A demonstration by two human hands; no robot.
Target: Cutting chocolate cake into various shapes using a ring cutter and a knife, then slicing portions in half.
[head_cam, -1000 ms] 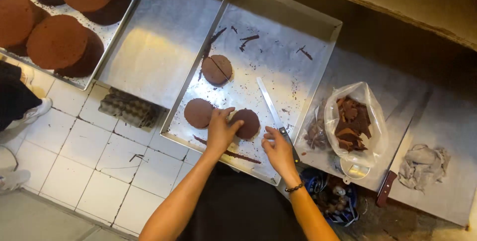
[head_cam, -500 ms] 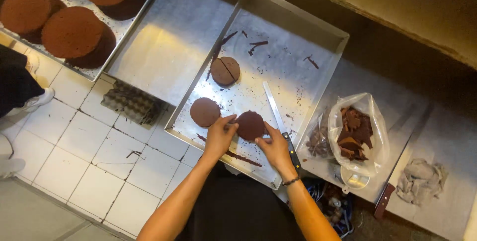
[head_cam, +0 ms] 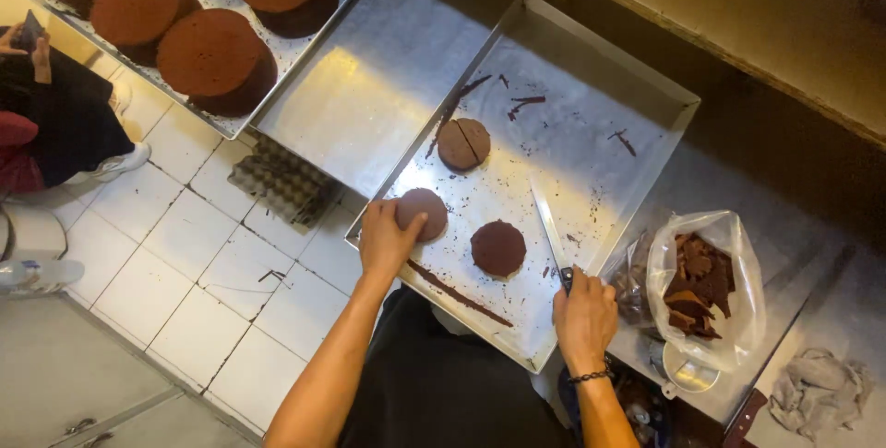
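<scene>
A large metal tray [head_cam: 637, 107] holds three small round chocolate cake pieces. My left hand [head_cam: 386, 240] rests on the nearest-left round [head_cam: 426, 211] at the tray's front corner, fingers over its edge. A second round [head_cam: 498, 248] lies alone in the middle front. The third round [head_cam: 463, 143], cut in half, sits farther back. My right hand [head_cam: 583, 315] grips the dark handle of a long knife [head_cam: 548, 231], whose blade lies flat on the tray to the right of the middle round. A thin strip of cake trimming [head_cam: 460, 294] lies along the tray's front edge.
A second tray [head_cam: 323, 19] at upper left carries several large round chocolate cakes [head_cam: 214, 53]. A clear plastic bag of cake scraps [head_cam: 701, 286] stands right of the main tray. A crumpled cloth [head_cam: 817, 391], an egg carton [head_cam: 281, 185] on the tiled floor and a seated person [head_cam: 55, 107] at left.
My left hand has moved from the middle round to the left round. My right hand has closed on the knife handle. The camera view has shifted slightly.
</scene>
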